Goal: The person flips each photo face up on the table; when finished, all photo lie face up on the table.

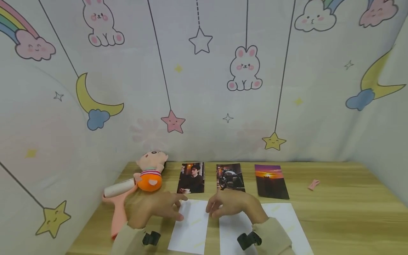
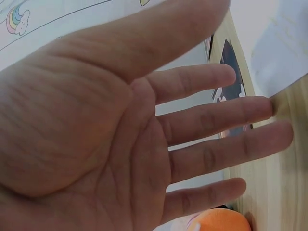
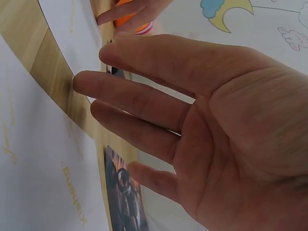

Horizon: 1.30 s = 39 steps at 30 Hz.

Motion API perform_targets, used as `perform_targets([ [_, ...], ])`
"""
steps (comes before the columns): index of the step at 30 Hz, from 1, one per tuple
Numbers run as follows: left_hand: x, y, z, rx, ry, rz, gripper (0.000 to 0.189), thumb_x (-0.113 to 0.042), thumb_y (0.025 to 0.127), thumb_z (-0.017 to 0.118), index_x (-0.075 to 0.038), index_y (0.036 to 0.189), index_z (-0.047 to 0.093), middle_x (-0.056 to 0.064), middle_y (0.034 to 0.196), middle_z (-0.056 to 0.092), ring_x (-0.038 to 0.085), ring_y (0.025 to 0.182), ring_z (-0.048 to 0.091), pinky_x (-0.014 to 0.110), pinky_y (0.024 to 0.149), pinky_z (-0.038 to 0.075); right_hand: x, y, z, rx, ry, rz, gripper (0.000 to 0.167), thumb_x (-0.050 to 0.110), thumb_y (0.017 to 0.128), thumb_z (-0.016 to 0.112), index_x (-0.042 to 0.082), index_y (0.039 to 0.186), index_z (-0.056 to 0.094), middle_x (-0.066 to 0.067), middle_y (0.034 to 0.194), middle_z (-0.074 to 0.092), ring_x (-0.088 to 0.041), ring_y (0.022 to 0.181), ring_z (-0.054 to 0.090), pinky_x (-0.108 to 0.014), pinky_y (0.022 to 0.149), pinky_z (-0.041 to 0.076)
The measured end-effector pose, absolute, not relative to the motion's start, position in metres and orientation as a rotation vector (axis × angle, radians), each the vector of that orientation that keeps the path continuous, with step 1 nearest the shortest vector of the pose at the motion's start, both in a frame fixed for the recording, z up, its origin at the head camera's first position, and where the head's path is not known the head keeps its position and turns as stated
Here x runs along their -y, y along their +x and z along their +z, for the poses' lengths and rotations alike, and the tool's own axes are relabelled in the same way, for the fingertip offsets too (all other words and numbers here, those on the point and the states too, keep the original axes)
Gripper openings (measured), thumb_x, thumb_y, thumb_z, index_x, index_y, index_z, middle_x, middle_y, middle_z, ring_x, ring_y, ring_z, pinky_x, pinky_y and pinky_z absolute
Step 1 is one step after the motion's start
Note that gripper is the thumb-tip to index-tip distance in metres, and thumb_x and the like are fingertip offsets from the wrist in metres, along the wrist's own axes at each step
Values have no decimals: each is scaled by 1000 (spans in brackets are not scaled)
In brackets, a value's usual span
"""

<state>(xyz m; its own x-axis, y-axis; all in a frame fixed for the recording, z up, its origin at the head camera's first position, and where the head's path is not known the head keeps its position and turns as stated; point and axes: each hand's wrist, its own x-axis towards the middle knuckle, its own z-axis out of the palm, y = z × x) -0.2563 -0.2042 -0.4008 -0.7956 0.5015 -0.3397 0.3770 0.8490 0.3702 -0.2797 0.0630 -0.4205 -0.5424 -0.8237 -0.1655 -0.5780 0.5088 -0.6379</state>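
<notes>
Sheet of white rectangular paper with faint yellow marks [image 1: 190,230], leftmost of three: lying on the pale wood-grain table [image 1: 350,219], between both hands. Left hand [image 1: 160,205]: grip released, fingers spread and straight, nothing held; by the upper left corner of the sheet. Right hand [image 1: 231,204]: grip likewise released, fingers loosely bent, nothing held; fingertips beside the right edge. Actual contact with paper: cannot tell.

Hazards, as judged: sheet knocked askew, from uneven pressure by two hands; corner creased, from too hard a pinch at a thin edge; second white sheet [image 1: 231,230], partly below right hand and wrist, dragged by the black wrist strap [image 1: 249,241] or beige right sleeve [image 1: 274,237] if lowered.

Third white sheet [image 1: 282,212]: farther right, partly hidden by same sleeve. Beyond, in a row: glossy photo print of a dark-clad person [image 1: 191,179], print of a motorcycle [image 1: 230,173], print of a purple-orange sunset [image 1: 271,182]; first two liable to a nudge from overreaching fingers. Left: plush toy with round orange lower body [image 1: 149,180]; beside it, lint roller with pink plastic handle [image 1: 119,212]. Far right: small pink bow-shaped piece [image 1: 313,184].
</notes>
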Motion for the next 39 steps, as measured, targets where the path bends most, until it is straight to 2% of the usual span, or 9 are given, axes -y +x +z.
perform_targets([
  [5,204,-252,-395,-2570,582,406,58,-25,81,84,-10,131,60,6,107,73,26,103,65,46,95,49,-62,-279,-420,-2232,-1171,-741,20,7,90,71,6,110,73,1,104,75,2,95,65,-26,92,51],
  [12,203,-253,-393,-2567,548,381,64,-23,76,88,-12,133,60,5,109,72,18,91,66,46,95,49,-62,-281,-421,-2234,-1149,-719,20,6,90,71,6,110,74,1,104,75,-1,97,65,-24,93,49],
  [17,203,-253,-396,-2553,534,394,66,-24,75,89,-15,134,60,4,111,72,17,93,66,45,97,49,-63,-280,-421,-2240,-1119,-683,19,5,89,72,8,108,76,4,100,75,2,91,63,-21,89,49],
  [24,202,-254,-397,-2550,478,395,67,-26,74,90,-19,133,60,2,106,70,16,92,64,43,93,51,-61,-278,-419,-2185,-1205,-668,23,4,89,71,6,112,74,1,104,75,4,91,62,-20,88,48],
  [29,201,-255,-397,-2569,479,360,68,-29,72,91,-22,133,60,-2,103,70,13,88,61,41,91,51,-59,-278,-420,-2166,-1246,-652,29,7,89,71,6,118,71,0,114,72,1,102,60,-21,95,45],
  [33,202,-255,-399,-2586,536,378,73,-28,72,91,-18,136,58,-1,99,70,14,87,62,40,89,52,-56,-279,-423,-2126,-1223,-687,37,8,89,71,6,126,67,1,124,69,-1,115,58,-21,101,41],
  [39,198,-254,-402,-2630,526,354,82,-36,73,90,-17,143,53,-4,91,67,13,80,58,40,83,52,-54,-279,-424,-2100,-1123,-745,44,6,88,70,9,132,61,-3,129,67,-5,119,59,-22,103,40],
])
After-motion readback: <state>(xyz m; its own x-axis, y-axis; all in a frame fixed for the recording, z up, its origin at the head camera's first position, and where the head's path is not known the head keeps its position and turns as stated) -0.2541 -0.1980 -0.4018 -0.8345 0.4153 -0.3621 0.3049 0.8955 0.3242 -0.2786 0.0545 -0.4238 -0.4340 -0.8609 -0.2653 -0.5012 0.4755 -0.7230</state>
